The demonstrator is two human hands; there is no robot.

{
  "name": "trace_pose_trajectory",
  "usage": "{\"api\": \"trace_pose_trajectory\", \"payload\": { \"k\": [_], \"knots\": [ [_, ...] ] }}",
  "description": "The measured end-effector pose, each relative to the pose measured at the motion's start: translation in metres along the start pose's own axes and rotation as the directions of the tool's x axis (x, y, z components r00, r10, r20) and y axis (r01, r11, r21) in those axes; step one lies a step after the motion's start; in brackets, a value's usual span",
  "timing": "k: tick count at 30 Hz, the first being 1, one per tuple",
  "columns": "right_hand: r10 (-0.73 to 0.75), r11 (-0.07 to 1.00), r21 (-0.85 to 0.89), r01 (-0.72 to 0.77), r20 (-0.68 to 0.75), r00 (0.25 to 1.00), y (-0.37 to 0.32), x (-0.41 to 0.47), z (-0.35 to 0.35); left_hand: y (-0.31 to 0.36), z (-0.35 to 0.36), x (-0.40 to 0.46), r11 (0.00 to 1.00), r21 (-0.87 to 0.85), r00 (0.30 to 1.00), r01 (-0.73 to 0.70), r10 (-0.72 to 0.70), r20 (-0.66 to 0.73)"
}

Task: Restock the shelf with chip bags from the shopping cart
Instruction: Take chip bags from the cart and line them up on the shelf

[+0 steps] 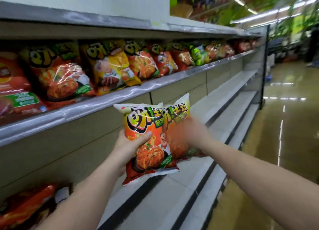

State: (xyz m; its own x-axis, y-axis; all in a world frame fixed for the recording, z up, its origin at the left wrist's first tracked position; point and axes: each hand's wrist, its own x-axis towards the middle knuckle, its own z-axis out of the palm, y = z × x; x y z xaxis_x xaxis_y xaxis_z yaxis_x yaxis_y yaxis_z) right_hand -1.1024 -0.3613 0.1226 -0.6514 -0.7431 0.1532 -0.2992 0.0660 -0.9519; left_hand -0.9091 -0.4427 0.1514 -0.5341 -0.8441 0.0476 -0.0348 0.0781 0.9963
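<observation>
Two orange chip bags are held up in front of the shelving. My left hand (131,143) grips the nearer orange chip bag (150,153) at its left edge, thumb across the front. Behind it, the second orange chip bag (179,126) overlaps to the right, and my right hand (193,133), blurred, is shut on its right side. Both bags hang level with the beige back panel under the stocked shelf (103,100). The shopping cart is out of sight.
The stocked shelf carries a row of orange, yellow and green chip bags (107,65). Lower white shelves (224,95) run to the right and stand bare. More red bags (25,207) lie at bottom left. A glossy aisle floor (284,143) extends on the right.
</observation>
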Motion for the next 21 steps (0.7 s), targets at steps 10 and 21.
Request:
{"api": "trace_pose_trajectory", "payload": {
  "k": [10, 21],
  "knots": [
    [-0.068, 0.995, -0.077, 0.055, -0.176, 0.982, 0.001, 0.033, -0.181, 0.044, 0.165, 0.026, 0.991, -0.021, 0.988, -0.134, 0.135, 0.081],
    [-0.104, 0.995, -0.024, 0.101, -0.281, 0.954, 0.019, 0.076, -0.308, 0.067, 0.285, 0.079, 0.973, -0.019, 0.962, -0.228, 0.229, 0.15]
  ]
}}
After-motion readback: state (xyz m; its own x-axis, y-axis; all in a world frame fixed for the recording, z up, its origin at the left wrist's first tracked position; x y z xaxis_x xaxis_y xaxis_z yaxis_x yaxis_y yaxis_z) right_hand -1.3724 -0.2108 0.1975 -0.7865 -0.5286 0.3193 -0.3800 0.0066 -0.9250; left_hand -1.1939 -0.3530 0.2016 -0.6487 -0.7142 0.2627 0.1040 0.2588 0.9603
